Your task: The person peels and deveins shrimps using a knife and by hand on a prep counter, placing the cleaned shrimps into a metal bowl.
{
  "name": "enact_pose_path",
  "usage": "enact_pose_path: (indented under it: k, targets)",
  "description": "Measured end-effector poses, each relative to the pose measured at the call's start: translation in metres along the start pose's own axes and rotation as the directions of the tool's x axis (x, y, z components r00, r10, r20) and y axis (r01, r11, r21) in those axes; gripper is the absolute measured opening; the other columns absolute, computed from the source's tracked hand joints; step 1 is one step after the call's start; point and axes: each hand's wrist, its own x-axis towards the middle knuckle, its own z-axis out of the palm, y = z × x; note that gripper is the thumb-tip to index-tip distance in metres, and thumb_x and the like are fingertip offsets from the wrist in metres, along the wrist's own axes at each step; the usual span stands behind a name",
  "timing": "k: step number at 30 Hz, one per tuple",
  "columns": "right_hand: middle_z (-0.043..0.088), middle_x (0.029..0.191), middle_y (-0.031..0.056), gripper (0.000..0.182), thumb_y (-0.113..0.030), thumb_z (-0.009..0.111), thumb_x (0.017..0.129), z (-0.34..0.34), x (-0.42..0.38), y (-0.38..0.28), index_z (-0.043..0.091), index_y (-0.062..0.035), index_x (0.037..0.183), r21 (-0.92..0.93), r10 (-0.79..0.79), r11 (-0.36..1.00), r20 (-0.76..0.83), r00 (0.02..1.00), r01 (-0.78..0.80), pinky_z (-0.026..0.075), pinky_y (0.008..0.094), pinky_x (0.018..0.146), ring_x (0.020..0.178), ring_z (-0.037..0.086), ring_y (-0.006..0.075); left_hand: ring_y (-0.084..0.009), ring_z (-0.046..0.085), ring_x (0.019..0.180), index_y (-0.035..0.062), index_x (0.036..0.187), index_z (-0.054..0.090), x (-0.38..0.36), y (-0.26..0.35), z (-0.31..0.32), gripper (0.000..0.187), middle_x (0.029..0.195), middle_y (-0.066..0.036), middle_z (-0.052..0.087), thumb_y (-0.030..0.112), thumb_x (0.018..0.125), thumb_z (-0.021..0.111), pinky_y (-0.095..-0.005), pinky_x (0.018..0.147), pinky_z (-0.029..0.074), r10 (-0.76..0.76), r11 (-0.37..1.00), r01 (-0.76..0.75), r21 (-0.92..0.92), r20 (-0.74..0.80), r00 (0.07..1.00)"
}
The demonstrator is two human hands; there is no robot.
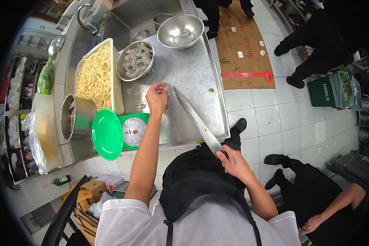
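My left hand (156,98) pinches a greyish, translucent shrimp (168,88) over the steel counter (201,110). In my right hand (233,164) is the handle of a long knife (197,120), its blade slanting up and left so that the tip lies close beside the shrimp. Just beyond my left hand stands a metal bowl of peeled shrimp (137,60). A larger metal bowl (180,32), farther back, holds a small greyish piece. Small scraps and wet spots dot the counter around the blade.
A white basket of thick noodles (95,76), a steel pot (83,119) and a green scale (134,131) line the left side. Behind is a sink (139,14). Co-workers in black stand on the right, near a green bin (328,91) and flattened cardboard (244,45).
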Motion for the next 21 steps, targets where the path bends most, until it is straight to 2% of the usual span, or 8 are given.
enact_pose_path:
  k: [3,6,12,21]
  targets:
    - [0.055,0.063,0.0263,0.029,-0.026,0.053,0.094,-0.004,-0.001,-0.004,0.049,0.003,0.088,-0.016,0.007,1.0,-0.019,1.0,-0.008,0.041,0.0484,0.058,0.066,0.056,0.0466,-0.0142,0.065,0.072,0.0001,0.097,0.067,0.0,0.001,0.0,0.019,0.082,-0.009,0.068,0.001,0.078,0.069,-0.0276,0.069,0.052,0.003,1.0,-0.003,-0.007,-0.012,1.0]
    - [0.055,0.062,0.0263,0.029,-0.025,0.053,0.094,-0.004,-0.004,-0.006,0.049,0.0031,0.089,-0.007,0.032,0.999,-0.009,0.999,-0.032,0.041,0.0484,0.058,0.065,0.056,0.0467,-0.0139,0.065,0.072,0.0002,0.097,0.067,0.002,-0.003,0.001,0.019,0.082,-0.008,0.068,0.001,0.077,0.07,-0.0273,0.069,0.052,0.02,0.999,-0.021,-0.028,-0.007,1.0]
    - [0.054,0.061,0.0258,0.029,-0.024,0.054,0.094,-0.002,0.0,-0.012,0.048,0.0032,0.088,-0.011,-0.019,1.0,-0.013,1.0,0.019,0.041,0.0481,0.057,0.064,0.056,0.0463,-0.0138,0.065,0.073,0.0001,0.095,0.067,0.004,-0.004,-0.001,0.019,0.082,-0.009,0.069,0.002,0.077,0.07,-0.0268,0.069,0.052,0.001,1.0,-0.001,-0.013,0.021,1.0]
    - [0.056,0.066,0.0255,0.027,-0.024,0.053,0.095,-0.004,-0.007,-0.01,0.049,0.0018,0.09,-0.059,0.026,0.998,-0.026,0.999,-0.027,0.041,0.0483,0.058,0.066,0.057,0.0461,-0.0151,0.065,0.07,-0.0007,0.095,0.067,0.004,-0.005,-0.001,0.018,0.081,-0.01,0.069,0.003,0.077,0.071,-0.0276,0.068,0.052,0.051,0.999,-0.051,0.004,-0.003,0.999]
